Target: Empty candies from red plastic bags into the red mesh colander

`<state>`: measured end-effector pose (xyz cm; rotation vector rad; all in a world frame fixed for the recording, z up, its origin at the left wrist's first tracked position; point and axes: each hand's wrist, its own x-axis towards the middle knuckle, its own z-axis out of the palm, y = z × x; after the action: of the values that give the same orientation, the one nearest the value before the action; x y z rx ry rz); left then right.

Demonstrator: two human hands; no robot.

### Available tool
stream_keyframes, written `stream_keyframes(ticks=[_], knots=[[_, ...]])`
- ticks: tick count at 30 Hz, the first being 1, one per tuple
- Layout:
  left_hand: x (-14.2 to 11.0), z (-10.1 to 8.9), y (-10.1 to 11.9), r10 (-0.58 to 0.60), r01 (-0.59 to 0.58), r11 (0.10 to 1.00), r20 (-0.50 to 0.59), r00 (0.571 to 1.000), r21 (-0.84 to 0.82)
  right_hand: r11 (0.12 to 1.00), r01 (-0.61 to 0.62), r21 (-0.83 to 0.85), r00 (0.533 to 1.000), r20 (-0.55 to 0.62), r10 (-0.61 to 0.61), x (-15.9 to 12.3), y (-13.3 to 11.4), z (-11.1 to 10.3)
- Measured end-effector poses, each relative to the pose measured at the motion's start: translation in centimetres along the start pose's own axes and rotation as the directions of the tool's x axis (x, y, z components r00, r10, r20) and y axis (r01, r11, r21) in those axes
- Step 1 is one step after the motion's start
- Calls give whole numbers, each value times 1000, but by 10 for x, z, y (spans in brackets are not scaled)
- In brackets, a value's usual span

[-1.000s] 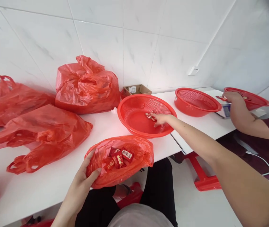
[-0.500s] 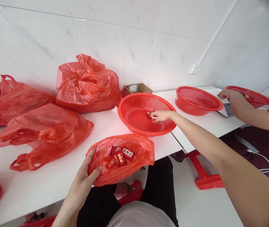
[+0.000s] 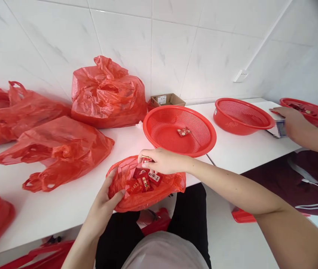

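Observation:
An open red plastic bag (image 3: 147, 196) lies at the table's front edge with several small red packets (image 3: 143, 182) inside. My left hand (image 3: 104, 203) grips the bag's left rim, thumb over the edge. My right hand (image 3: 160, 160) reaches into the bag's mouth from the right, its fingers curled down onto the packets; whether they hold one is hidden. Behind the bag stands a red mesh basket (image 3: 200, 144) with a small red packet (image 3: 183, 131) lying in it.
Several full red bags (image 3: 107, 93) crowd the white table (image 3: 64, 205) at the left and back. A small cardboard box (image 3: 167, 99) sits by the wall. Another person's hand (image 3: 290, 119) works at the right beside two more red baskets (image 3: 241, 116).
My right hand left the packet in the basket and drew back to the bag, where it now reaches among the packets. My left hand kept its hold on the bag.

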<state>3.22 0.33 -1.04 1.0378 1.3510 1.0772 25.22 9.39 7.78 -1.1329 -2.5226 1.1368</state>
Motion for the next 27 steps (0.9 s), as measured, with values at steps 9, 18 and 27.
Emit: stream_keyframes(ticks=[9, 18, 27], knots=[[0, -4, -3, 24, -24, 1000, 6, 1000, 19, 995, 97, -19, 945, -311, -98, 10, 17, -36], [-1, -12, -11, 17, -15, 997, -14, 1000, 79, 669, -587, -457, 807, -258, 531, 12, 141, -119], [1, -12, -12, 29, -28, 997, -9, 1000, 72, 719, -589, -370, 787, -61, 614, 17, 149, -108]])
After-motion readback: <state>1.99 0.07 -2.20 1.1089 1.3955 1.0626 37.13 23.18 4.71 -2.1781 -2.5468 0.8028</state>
